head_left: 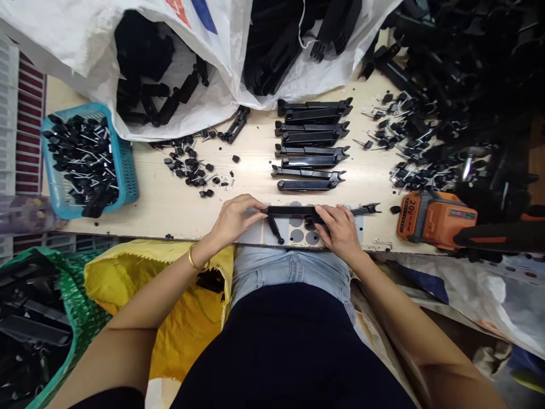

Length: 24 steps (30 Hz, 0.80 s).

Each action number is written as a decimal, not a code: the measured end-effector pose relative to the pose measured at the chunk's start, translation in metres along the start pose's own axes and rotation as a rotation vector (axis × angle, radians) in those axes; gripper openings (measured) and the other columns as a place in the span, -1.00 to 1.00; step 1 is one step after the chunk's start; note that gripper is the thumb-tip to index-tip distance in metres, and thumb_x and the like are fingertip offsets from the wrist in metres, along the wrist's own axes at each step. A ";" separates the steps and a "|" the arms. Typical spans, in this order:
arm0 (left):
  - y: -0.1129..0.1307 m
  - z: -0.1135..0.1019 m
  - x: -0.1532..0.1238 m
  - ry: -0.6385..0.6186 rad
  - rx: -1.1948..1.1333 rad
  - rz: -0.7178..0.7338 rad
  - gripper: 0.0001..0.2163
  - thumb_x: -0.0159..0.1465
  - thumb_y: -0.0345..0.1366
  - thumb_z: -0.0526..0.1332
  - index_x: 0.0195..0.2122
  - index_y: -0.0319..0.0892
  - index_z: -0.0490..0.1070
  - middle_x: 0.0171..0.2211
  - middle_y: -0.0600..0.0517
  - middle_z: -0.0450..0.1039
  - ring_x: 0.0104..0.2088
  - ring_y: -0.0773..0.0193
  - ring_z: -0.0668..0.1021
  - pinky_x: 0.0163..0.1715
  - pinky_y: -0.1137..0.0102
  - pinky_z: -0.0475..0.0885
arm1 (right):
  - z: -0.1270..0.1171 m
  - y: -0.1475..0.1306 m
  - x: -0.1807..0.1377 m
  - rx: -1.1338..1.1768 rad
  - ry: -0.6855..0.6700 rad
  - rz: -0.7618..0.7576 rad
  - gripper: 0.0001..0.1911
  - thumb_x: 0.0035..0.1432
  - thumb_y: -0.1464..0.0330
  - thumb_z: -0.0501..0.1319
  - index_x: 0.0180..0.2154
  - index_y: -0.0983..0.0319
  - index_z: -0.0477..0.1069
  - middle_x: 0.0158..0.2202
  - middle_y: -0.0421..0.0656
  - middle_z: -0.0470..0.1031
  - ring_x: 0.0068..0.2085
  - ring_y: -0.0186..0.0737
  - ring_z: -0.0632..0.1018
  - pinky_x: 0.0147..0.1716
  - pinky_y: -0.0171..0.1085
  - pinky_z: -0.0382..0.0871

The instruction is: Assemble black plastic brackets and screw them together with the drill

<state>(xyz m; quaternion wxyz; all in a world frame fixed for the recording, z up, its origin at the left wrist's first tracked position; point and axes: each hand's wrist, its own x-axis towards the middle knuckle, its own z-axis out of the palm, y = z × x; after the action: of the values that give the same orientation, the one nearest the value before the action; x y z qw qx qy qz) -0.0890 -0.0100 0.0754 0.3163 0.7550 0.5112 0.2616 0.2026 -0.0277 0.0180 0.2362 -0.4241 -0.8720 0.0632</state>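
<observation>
Near the table's front edge I hold a black jointed plastic arm (289, 211) level between my hands. My left hand (236, 220) pinches its left end between thumb and fingers. Toward the right end, my right hand (340, 232) is closed round it, hiding part of the bar. A forked tip (368, 209) sticks out to the right of that hand. Below the left end a short black link (275, 230) slants down over a grey sheet with round spots (297, 235). Several similar black arms (313, 161) lie stacked in a column just beyond.
Black-headed screws (191, 165) lie loose at left, with more screws (419, 133) at right. A blue basket (128, 165) of them stands far left. An orange-and-black power tool (438, 218) rests at right. White sacks (230, 62) of black parts line the back; a yellow sack (179, 335) hangs below.
</observation>
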 end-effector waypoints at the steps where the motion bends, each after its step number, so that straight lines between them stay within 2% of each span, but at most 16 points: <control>1: -0.002 0.000 0.001 0.000 -0.010 -0.003 -0.86 0.24 -0.23 0.28 -0.29 -0.19 0.50 -0.32 -0.02 0.56 -0.28 0.24 0.59 -0.25 0.37 0.50 | 0.000 0.001 -0.002 -0.009 -0.023 0.001 -0.36 0.26 0.38 0.15 0.31 0.18 0.00 -0.02 0.01 0.47 0.01 -0.12 0.47 0.10 -0.03 0.24; 6: -0.008 0.005 0.005 -0.036 0.034 -0.071 -0.87 0.23 -0.24 0.29 -0.29 -0.19 0.50 -0.36 -0.01 0.56 -0.32 0.24 0.57 -0.31 0.38 0.46 | 0.003 0.006 -0.006 -0.058 -0.048 0.013 -0.26 0.26 0.35 0.15 0.36 0.14 -0.15 -0.11 -0.04 0.46 -0.11 -0.10 0.42 0.01 -0.06 0.22; 13: -0.011 0.010 0.004 -0.084 0.044 -0.230 -0.86 0.17 -0.25 0.33 -0.28 -0.17 0.50 -0.46 0.06 0.51 -0.42 0.28 0.54 -0.38 0.43 0.38 | 0.013 0.011 -0.006 -0.082 -0.110 -0.008 -0.33 0.26 0.38 0.11 0.34 0.16 -0.08 -0.15 -0.04 0.44 -0.15 -0.10 0.37 -0.08 -0.10 0.18; 17: -0.013 0.008 0.003 -0.136 -0.017 -0.230 -0.86 0.21 -0.28 0.27 -0.22 -0.15 0.42 -0.49 0.12 0.46 -0.44 0.33 0.52 -0.36 0.45 0.38 | 0.008 0.012 -0.007 -0.074 -0.115 0.000 -0.32 0.26 0.37 0.11 0.33 0.19 -0.09 -0.16 -0.03 0.42 -0.16 -0.09 0.37 -0.08 -0.08 0.19; 20: -0.010 0.008 -0.007 -0.095 -0.126 -0.273 -0.66 0.18 -0.27 0.29 -0.03 -0.16 0.30 -0.45 0.13 0.46 -0.41 0.33 0.53 -0.29 0.44 0.42 | -0.005 0.001 -0.004 -0.063 -0.106 0.039 -0.32 0.24 0.34 0.12 0.33 0.18 -0.07 -0.06 0.02 0.36 -0.07 -0.03 0.36 -0.03 -0.03 0.19; 22: -0.001 0.016 -0.017 -0.009 -0.129 -0.390 -0.52 0.18 -0.22 0.28 0.08 -0.21 0.19 -0.47 0.13 0.45 -0.42 0.30 0.53 -0.31 0.41 0.43 | -0.010 -0.015 0.005 -0.056 -0.071 0.055 -0.33 0.23 0.31 0.11 0.33 0.16 -0.05 0.02 0.05 0.31 0.02 0.02 0.33 0.02 0.02 0.17; 24: 0.014 0.031 -0.026 -0.001 -0.113 -0.523 -0.42 0.21 -0.17 0.24 0.18 -0.28 0.08 -0.50 0.10 0.44 -0.46 0.25 0.53 -0.36 0.38 0.44 | -0.006 -0.034 0.021 -0.022 -0.080 -0.004 -0.36 0.24 0.32 0.08 0.31 0.14 -0.01 0.08 0.05 0.27 0.09 0.03 0.29 0.07 0.04 0.15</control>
<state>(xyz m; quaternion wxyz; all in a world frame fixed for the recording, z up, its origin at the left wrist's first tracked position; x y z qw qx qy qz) -0.0673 -0.0445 0.0631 0.4151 0.5785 0.6734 0.1989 0.1702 -0.0334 0.0416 0.1967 -0.4223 -0.8821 0.0701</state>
